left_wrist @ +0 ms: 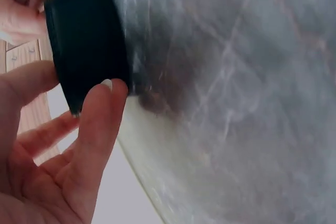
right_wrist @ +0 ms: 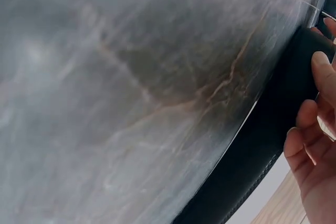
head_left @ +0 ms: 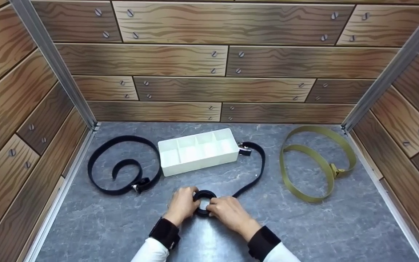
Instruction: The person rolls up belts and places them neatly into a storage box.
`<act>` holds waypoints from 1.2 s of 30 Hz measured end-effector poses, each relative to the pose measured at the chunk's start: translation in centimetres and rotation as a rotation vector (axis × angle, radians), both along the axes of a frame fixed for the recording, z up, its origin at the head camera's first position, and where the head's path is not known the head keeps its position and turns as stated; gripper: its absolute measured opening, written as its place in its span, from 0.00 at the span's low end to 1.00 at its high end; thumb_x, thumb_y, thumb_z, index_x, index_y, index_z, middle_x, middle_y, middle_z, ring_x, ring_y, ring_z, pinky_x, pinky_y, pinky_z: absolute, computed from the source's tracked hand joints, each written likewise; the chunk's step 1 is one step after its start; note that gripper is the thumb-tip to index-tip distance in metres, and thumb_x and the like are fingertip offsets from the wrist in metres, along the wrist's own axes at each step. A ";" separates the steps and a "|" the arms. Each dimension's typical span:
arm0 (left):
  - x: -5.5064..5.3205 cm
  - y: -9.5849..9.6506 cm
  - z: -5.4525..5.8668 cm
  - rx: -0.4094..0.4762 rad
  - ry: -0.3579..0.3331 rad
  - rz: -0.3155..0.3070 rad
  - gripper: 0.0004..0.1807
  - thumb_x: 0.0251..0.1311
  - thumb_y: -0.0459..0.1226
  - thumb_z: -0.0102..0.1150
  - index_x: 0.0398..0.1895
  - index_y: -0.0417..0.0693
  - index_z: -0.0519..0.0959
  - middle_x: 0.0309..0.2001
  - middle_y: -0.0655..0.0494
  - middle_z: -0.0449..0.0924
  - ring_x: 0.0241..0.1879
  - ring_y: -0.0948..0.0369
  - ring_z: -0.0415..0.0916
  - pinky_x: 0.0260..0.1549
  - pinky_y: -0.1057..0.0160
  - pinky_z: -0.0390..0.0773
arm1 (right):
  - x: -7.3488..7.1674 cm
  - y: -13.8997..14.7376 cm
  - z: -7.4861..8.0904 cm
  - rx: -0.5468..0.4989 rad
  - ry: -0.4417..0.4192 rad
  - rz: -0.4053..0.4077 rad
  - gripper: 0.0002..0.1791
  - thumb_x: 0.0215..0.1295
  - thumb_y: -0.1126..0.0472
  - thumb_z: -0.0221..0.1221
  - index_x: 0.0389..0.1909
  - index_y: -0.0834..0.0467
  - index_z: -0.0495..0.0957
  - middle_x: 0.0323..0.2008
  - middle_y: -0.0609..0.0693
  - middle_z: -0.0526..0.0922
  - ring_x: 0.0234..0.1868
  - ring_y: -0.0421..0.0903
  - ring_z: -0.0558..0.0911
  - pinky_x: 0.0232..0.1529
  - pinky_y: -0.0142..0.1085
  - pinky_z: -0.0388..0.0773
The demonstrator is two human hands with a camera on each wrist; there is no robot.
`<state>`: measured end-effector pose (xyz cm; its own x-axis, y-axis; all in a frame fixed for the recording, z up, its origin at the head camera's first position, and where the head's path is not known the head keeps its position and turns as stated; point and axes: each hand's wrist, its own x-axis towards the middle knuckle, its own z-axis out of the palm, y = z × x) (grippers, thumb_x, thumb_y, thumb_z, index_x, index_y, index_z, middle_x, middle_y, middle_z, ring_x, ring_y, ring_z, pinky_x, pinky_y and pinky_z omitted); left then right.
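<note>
A black belt lies partly rolled into a small upright-walled coil on the grey tabletop, its loose length curving right and back to a silver buckle. My left hand grips the coil's left side; in the left wrist view the thumb and fingers of the left hand hold the dark rolled band by its edges. On the coil's right side, my right hand pinches the belt. The right wrist view has the right hand's fingertips on the belt strap.
Behind the coil stands a white tray with several compartments. A second black belt lies looped at the left, close against the tray. An olive-yellow belt lies looped at the right. Wood-patterned walls enclose the table on three sides.
</note>
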<state>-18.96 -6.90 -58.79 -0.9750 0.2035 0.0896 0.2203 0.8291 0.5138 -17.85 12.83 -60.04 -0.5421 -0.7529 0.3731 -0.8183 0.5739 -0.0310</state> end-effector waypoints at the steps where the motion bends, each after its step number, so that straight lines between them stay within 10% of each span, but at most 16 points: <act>1: 0.0 0.1 0.0 -0.002 0.006 0.006 0.14 0.49 0.36 0.69 0.41 0.44 0.85 0.35 0.45 0.85 0.34 0.48 0.82 0.32 0.52 0.78 | 0.0 0.0 0.0 0.001 -0.005 0.004 0.06 0.56 0.53 0.68 0.31 0.50 0.83 0.29 0.41 0.78 0.24 0.42 0.78 0.26 0.36 0.74; 14: -0.7 -0.3 0.3 -0.043 -0.044 -0.105 0.14 0.56 0.31 0.63 0.46 0.48 0.86 0.44 0.46 0.85 0.43 0.46 0.82 0.40 0.48 0.79 | -0.6 1.3 1.0 0.049 -0.079 0.031 0.11 0.53 0.55 0.70 0.40 0.48 0.87 0.48 0.46 0.80 0.43 0.45 0.75 0.38 0.37 0.76; 19: -0.8 -0.2 0.3 -0.092 0.000 -0.125 0.11 0.56 0.32 0.63 0.42 0.52 0.87 0.40 0.50 0.85 0.39 0.48 0.82 0.33 0.49 0.78 | -0.5 1.0 0.9 0.060 -0.087 0.044 0.10 0.55 0.54 0.69 0.39 0.48 0.86 0.42 0.43 0.81 0.42 0.44 0.76 0.42 0.37 0.73; 30: 0.0 0.8 0.2 -0.005 -0.029 0.069 0.13 0.52 0.37 0.69 0.42 0.46 0.86 0.40 0.46 0.85 0.39 0.46 0.82 0.36 0.48 0.79 | -0.1 0.5 0.5 0.035 -0.076 -0.018 0.10 0.57 0.49 0.67 0.38 0.45 0.87 0.32 0.42 0.79 0.31 0.43 0.72 0.30 0.35 0.71; 36: -0.3 0.8 0.0 -0.041 -0.001 0.023 0.09 0.53 0.35 0.67 0.37 0.51 0.87 0.37 0.48 0.85 0.37 0.47 0.82 0.32 0.49 0.78 | -0.3 1.0 0.9 0.074 -0.150 0.005 0.13 0.57 0.49 0.67 0.42 0.46 0.87 0.38 0.42 0.81 0.35 0.43 0.74 0.35 0.34 0.73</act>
